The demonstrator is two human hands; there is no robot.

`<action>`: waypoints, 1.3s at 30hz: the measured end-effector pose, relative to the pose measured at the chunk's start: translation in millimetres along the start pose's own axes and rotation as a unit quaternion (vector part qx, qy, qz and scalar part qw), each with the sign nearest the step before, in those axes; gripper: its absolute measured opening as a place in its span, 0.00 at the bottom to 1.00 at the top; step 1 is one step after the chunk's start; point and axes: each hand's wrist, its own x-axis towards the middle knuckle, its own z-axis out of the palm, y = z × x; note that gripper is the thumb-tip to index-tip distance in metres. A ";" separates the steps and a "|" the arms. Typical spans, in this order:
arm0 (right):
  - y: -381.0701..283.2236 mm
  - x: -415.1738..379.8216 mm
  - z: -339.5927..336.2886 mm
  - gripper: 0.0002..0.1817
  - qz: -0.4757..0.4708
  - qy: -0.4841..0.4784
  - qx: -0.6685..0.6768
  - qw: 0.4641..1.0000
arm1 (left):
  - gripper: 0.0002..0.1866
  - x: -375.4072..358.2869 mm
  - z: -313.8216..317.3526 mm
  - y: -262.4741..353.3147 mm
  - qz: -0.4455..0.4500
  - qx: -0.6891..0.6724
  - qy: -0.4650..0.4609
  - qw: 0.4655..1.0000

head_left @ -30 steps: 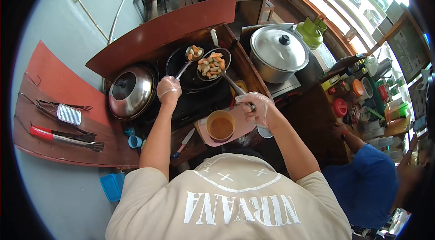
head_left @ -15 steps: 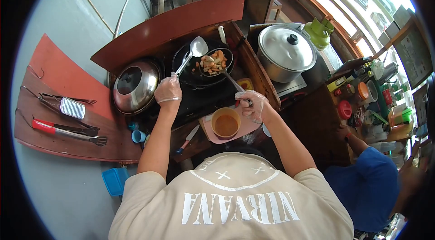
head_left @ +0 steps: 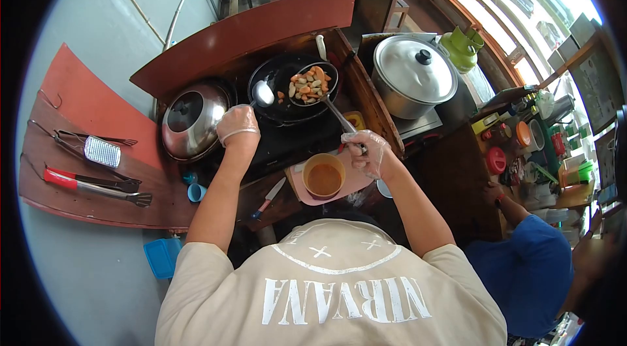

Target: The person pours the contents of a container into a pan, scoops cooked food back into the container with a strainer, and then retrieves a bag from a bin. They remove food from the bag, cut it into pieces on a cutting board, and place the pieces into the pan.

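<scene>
My left hand (head_left: 238, 126), in a clear plastic glove, is closed around the handle of a metal wok spatula (head_left: 264, 93). The spatula's head is over the left side of a black wok (head_left: 282, 111). Gloved as well, my right hand (head_left: 367, 152) grips the long handle of a skimmer (head_left: 337, 115). Its round bowl is above the wok's right part, heaped with orange and tan chopped food pieces (head_left: 311, 86). A few small orange bits lie in the wok, left of the skimmer. Nearest my right hand is a yellowish tub (head_left: 324, 175) of brownish liquid on a pink board (head_left: 356, 179).
A lidded wok (head_left: 189, 122) is on the left and a large lidded pot (head_left: 415, 76) on the right. A knife (head_left: 268, 199) lies by the board. Tongs (head_left: 98, 186) and a grater (head_left: 102, 151) hang at left. A person in blue (head_left: 522, 267) is at right.
My left hand has moved slightly left and down, and the spatula's head has swung away from the skimmer, down to the wok's left side. The right hand and skimmer stay nearly in place.
</scene>
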 end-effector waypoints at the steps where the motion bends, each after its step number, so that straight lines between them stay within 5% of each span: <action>1: -1.0 0.9 -3.8 0.06 0.011 -0.018 0.006 1.000 | 0.08 -1.2 -8.8 3.1 0.003 0.000 -0.029 1.000; 6: -4.2 -8.8 -4.0 0.09 0.004 -0.046 0.004 0.999 | 0.09 1.6 -4.3 8.7 -0.022 -0.043 -0.109 0.993; 11: -11.1 -27.6 2.3 0.08 0.001 -0.026 -0.013 1.000 | 0.11 -13.3 68.5 -0.1 -0.114 -0.264 -0.044 0.957; 16: -9.4 -37.4 -5.3 0.10 -0.022 0.007 -0.067 0.997 | 0.10 -18.2 87.6 -5.5 -0.085 -0.304 0.027 0.949; 26: -7.0 -28.6 2.6 0.10 0.010 -0.033 -0.002 0.999 | 0.11 -11.1 43.9 -9.1 -0.092 -0.264 0.070 0.958; 32: 3.7 0.7 2.0 0.10 0.029 -0.053 0.010 0.998 | 0.09 -12.8 43.1 -10.1 0.026 -0.175 0.098 0.979; 39: 10.7 12.3 4.1 0.12 0.048 -0.035 0.047 0.997 | 0.07 -6.9 52.9 -14.0 -0.035 -0.135 0.112 0.984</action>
